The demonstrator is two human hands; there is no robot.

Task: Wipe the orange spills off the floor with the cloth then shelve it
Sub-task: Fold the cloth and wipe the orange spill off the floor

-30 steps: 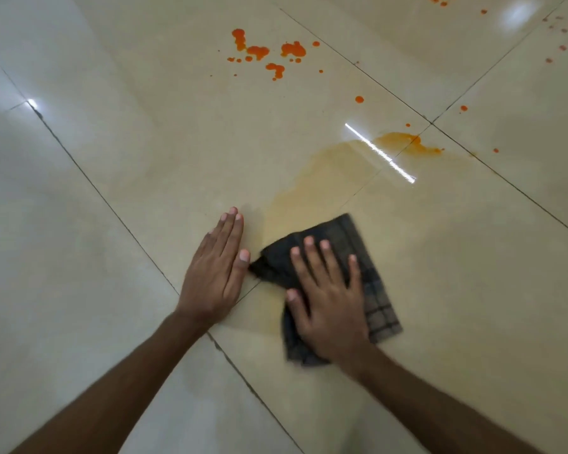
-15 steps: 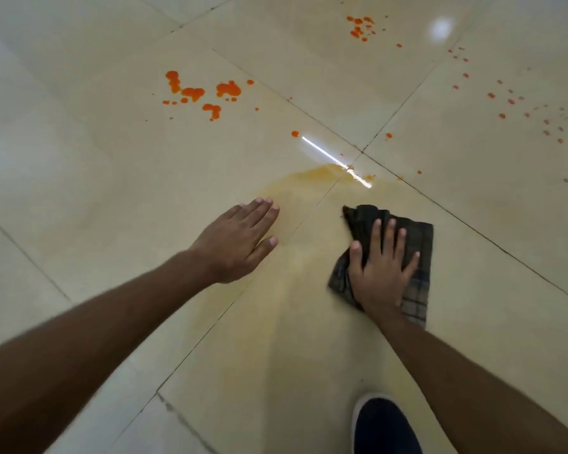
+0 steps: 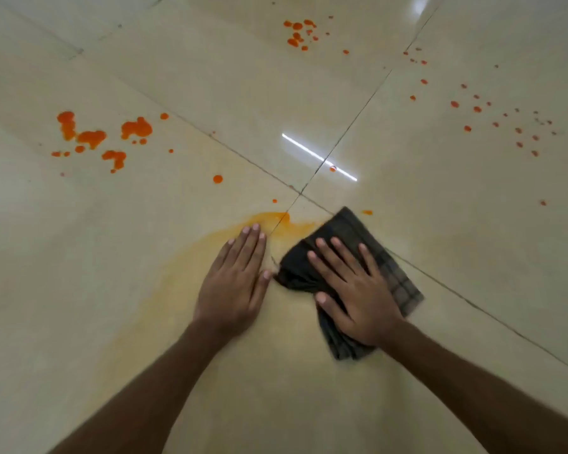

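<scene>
Fingers (image 3: 243,247) of the left hand (image 3: 233,283) held close together and laid flat on the floor (image 3: 177,371), palm down, gripping nothing, just left of the cloth (image 3: 351,234). Thumb tip nearly meeting the cloth's bunched left corner. Fingertips resting at the edge of an orange smear (image 3: 269,221) that fans out pale and yellowish left of and below the cloth. Far left of the cloth and farther from the person, a cluster of thick orange blobs (image 3: 92,137); closer in, one round drop (image 3: 217,179).

Dark checked cloth lying crumpled on the floor, just below the spot where the tile seams (image 3: 300,193) cross, its far corner pointing toward that crossing. Right hand (image 3: 354,290) pressed flat on top of the cloth, fingers (image 3: 338,253) spread apart, thumb (image 3: 328,304) splayed over the cloth's near left edge, pinning rather than pinching.

Beyond the cloth, more orange spots (image 3: 297,34) near the top. Right of the cloth and farther off, a scatter of small orange specks (image 3: 492,122) across the neighbouring tile. One small orange mark (image 3: 367,212) just beside the cloth's far corner.
</scene>
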